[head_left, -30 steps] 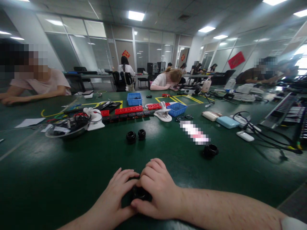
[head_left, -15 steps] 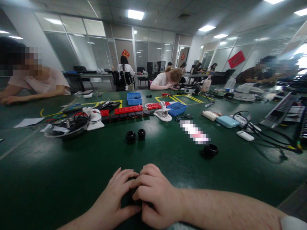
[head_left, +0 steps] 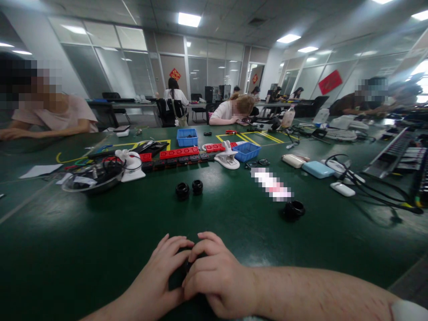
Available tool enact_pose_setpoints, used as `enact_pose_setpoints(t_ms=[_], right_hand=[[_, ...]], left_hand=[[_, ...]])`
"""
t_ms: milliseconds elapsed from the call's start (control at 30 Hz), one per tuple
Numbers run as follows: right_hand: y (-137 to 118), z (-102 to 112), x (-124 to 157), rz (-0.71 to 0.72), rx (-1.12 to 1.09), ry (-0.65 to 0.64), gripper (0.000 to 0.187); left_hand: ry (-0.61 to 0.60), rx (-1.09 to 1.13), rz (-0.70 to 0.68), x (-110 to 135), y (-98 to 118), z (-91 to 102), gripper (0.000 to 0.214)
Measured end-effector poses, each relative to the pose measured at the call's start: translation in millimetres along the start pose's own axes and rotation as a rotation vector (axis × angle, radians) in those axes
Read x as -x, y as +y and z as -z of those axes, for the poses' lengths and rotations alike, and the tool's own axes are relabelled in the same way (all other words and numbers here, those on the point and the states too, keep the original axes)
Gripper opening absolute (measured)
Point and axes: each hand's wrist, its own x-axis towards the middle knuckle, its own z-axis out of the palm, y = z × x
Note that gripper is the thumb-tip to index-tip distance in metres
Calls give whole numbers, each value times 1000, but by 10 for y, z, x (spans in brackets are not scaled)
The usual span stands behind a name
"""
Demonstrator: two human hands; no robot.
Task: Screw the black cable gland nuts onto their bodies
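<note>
Low at the front of the table, my left hand [head_left: 169, 269] and my right hand [head_left: 219, 276] meet with curled fingers around a small black part [head_left: 188, 266]. Only a dark sliver of it shows between the fingertips; its shape is mostly hidden. My left fingers and thumb press from the left, and my right fingers bend over it from the right. Beyond them stand two black ring-shaped parts, one larger [head_left: 182, 191] and one smaller [head_left: 197, 187]. Another black ring-shaped part [head_left: 294, 209] sits farther right.
Across the green table [head_left: 133, 223] lie red power strips [head_left: 179, 153], a white clamp [head_left: 227, 159], a blue bin [head_left: 247, 152] and a second blue bin [head_left: 187, 137]. A cluttered clear bowl [head_left: 92, 182] stands left. A white mouse [head_left: 342, 189] and cables lie right. Several people sit around.
My right hand's fingers have shifted around the black part, its index finger lifting and its thumb moving under. My left hand stays nearly still.
</note>
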Motion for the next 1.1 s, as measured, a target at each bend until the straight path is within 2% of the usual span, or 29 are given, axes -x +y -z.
enact_pose_setpoints(t_ms=[100,233,300,367,433,600,1100], right_hand=[[-36,50,-28,7,7,36,23],[-67,95,-72,-177,67,50,30],[-53,74,-80,-271,89,58,42],[-27,35,-76,-322,119,48,52],[-1,-3,-66,-340,153,29,50],[28,-36,-54,-292,174,-30,34],[-2,1,-54,-118,147,-144,25]], left_hand=[[11,-12,-10,10,-18,-15,44],[29,-22,-27,25,-45,-20,51],[21,-27,-30,24,-56,-19,49],[11,-29,-28,19,-64,-19,49],[4,-28,-27,14,-66,-22,52],[5,-20,-9,17,-37,-26,52],[47,-9,-21,23,-57,-57,54]])
